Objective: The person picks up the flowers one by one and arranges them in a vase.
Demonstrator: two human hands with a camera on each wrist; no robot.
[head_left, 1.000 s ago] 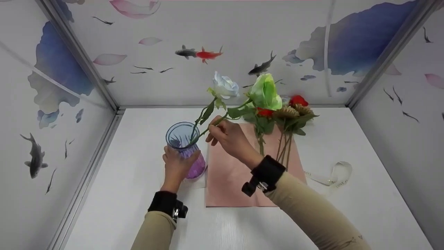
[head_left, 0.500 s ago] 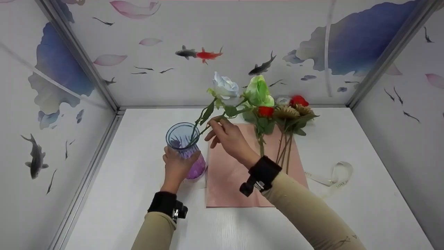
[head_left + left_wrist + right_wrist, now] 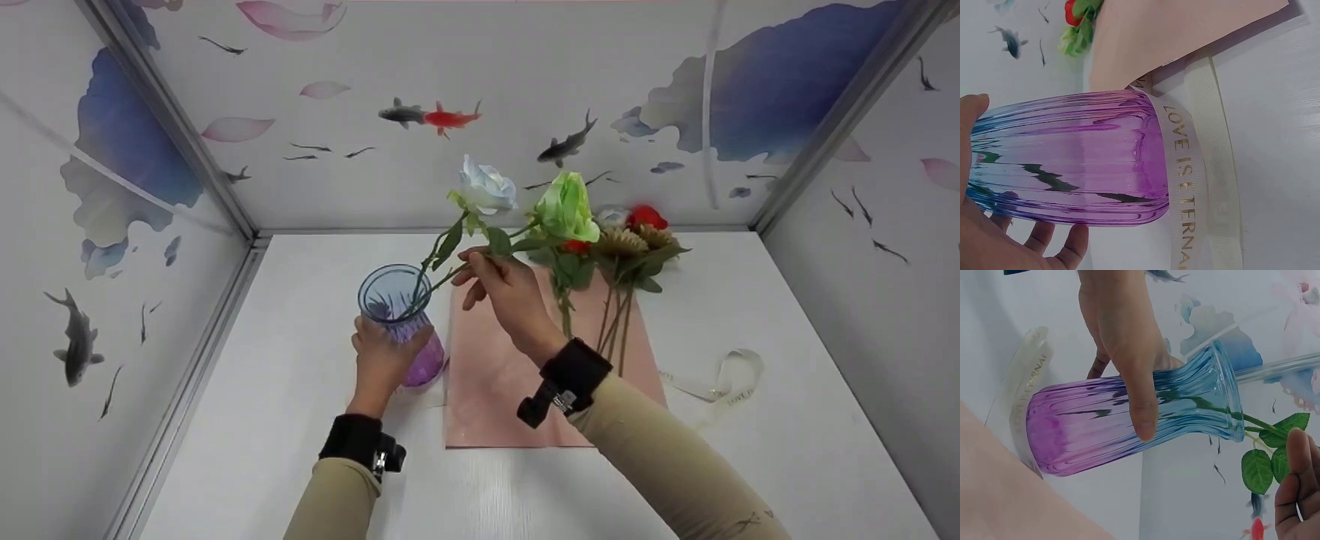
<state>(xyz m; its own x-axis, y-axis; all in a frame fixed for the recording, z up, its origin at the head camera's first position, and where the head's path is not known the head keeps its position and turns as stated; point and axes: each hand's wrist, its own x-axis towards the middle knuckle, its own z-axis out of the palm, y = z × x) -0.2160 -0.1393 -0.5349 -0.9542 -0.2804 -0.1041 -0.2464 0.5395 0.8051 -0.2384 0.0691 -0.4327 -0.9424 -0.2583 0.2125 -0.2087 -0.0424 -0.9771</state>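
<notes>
My left hand point(image 3: 384, 360) grips the neck and side of a ribbed glass vase point(image 3: 1072, 163), blue at the rim and purple at the base. The vase leans a little in the head view. Two artificial roses have their stems inside it: a pale blue-white rose point(image 3: 487, 187) and a green rose point(image 3: 566, 208). Fingers of my right hand point(image 3: 510, 296) pinch the green rose's stem just below its leaves, to the right of the vase mouth. Green leaves point(image 3: 1257, 471) show beside those fingers in the right wrist view. Stem ends appear dark through the glass.
A pink wrapping paper sheet point(image 3: 510, 390) lies right of the vase. On it rest red roses point(image 3: 646, 217) and brown flowers point(image 3: 621, 244) with long stems. One cream lettered ribbon point(image 3: 1185, 185) runs by the vase base; another ribbon point(image 3: 739, 375) lies right. Printed walls enclose the table.
My right hand has shifted slightly right along the green rose's stem. The green rose swung left, then back right, and sits a little lower. Left hand and vase have stayed in place.
</notes>
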